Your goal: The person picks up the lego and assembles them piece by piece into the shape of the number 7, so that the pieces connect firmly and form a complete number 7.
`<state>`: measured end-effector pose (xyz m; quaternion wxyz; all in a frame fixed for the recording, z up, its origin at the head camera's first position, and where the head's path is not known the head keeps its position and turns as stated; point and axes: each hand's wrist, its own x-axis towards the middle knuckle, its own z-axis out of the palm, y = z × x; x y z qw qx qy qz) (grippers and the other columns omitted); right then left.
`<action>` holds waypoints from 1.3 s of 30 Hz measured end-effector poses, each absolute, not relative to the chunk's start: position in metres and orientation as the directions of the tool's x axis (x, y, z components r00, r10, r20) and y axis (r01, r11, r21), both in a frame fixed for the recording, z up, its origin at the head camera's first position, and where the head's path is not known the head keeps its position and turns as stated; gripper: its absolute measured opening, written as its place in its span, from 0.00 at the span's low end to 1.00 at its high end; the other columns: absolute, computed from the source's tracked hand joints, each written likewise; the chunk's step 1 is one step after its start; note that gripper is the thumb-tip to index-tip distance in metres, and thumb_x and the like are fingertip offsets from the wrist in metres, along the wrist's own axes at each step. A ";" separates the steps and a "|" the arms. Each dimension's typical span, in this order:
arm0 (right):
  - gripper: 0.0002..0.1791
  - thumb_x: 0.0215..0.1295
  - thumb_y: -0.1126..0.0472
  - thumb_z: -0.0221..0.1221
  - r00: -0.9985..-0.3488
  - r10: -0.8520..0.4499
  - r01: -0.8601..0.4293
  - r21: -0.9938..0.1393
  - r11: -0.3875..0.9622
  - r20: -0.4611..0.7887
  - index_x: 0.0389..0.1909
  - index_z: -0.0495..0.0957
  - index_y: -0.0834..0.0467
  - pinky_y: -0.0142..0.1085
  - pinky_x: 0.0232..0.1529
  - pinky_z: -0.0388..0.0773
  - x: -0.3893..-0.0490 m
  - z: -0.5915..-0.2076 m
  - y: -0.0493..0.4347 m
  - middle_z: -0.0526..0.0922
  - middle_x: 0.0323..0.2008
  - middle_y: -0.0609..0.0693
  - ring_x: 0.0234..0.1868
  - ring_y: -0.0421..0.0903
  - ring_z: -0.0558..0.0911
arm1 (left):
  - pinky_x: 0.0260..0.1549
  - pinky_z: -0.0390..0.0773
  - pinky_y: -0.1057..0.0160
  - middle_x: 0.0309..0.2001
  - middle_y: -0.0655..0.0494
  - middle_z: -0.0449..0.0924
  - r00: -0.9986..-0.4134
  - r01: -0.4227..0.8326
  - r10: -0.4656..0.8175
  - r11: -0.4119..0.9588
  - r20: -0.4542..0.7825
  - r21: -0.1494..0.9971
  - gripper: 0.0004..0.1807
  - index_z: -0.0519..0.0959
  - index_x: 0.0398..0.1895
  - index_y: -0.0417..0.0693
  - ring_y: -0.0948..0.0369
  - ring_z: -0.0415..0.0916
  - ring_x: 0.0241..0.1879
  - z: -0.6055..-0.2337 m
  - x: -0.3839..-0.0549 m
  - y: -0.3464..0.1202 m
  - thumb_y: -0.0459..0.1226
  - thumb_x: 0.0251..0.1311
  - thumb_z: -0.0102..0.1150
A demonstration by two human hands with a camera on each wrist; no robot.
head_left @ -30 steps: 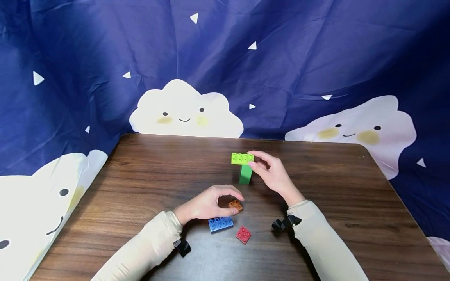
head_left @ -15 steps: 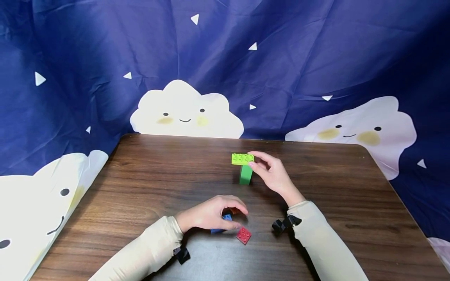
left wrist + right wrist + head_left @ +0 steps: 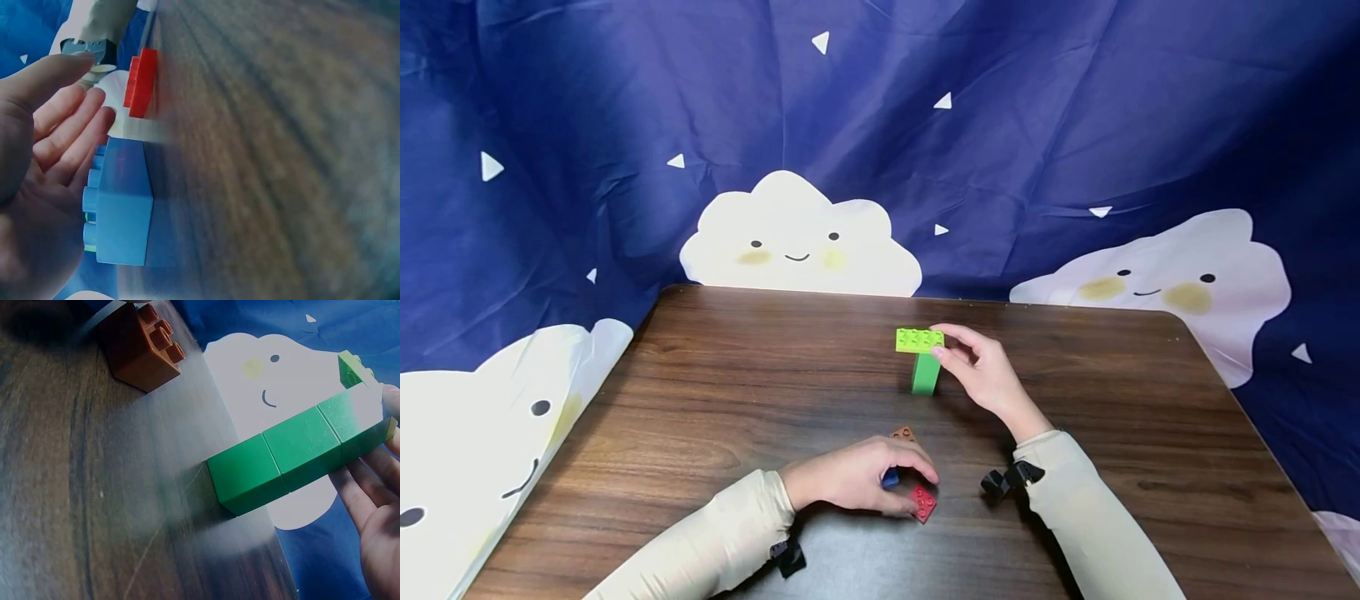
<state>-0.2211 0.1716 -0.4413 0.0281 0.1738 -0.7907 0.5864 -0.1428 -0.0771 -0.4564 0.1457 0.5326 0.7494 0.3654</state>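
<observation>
My right hand pinches the right end of a lime green toy brick. That brick lies across the top of an upright green brick column, which the right wrist view shows as three stacked green bricks. Over the blue brick hovers my left hand, its thumb and fingers loosely curved and apart. Its fingertips come close to a flat red brick, partly covered by the thumb in the head view. The left wrist view shows nothing between those fingers.
An orange-brown brick lies just behind the left hand, partly hidden by it in the head view. All pieces are on a dark wooden table. A blue curtain with clouds hangs behind the table.
My left hand has moved toward me and slightly right, from over the orange-brown brick, across the blue brick, to the red one. The right hand keeps its hold on the lime green brick.
</observation>
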 end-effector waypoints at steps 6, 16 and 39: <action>0.20 0.77 0.65 0.65 -0.936 -0.242 -0.316 -0.910 0.267 0.254 0.66 0.81 0.64 0.22 0.46 0.83 -0.221 -0.441 0.172 0.86 0.56 0.68 0.45 0.33 0.84 | 0.66 0.76 0.74 0.57 0.55 0.87 -0.385 0.709 0.913 0.199 0.134 0.677 0.20 0.85 0.59 0.45 0.68 0.81 0.60 -0.456 -0.140 -0.077 0.38 0.66 0.76; 0.20 0.77 0.63 0.65 -0.940 -0.237 -0.311 -0.905 0.290 0.247 0.66 0.81 0.63 0.21 0.45 0.82 -0.221 -0.441 0.172 0.86 0.56 0.67 0.44 0.35 0.83 | 0.64 0.75 0.77 0.58 0.56 0.86 -0.351 0.773 0.933 0.242 0.076 0.586 0.21 0.84 0.61 0.46 0.68 0.81 0.60 -0.456 -0.137 -0.072 0.38 0.67 0.74; 0.21 0.77 0.65 0.64 -0.935 -0.239 -0.319 -0.916 0.242 0.263 0.67 0.79 0.67 0.22 0.49 0.84 -0.221 -0.443 0.172 0.85 0.59 0.69 0.48 0.31 0.85 | 0.64 0.76 0.75 0.57 0.59 0.83 -0.413 0.817 0.901 0.299 0.137 0.494 0.17 0.84 0.61 0.51 0.67 0.80 0.57 -0.448 -0.139 -0.073 0.38 0.71 0.70</action>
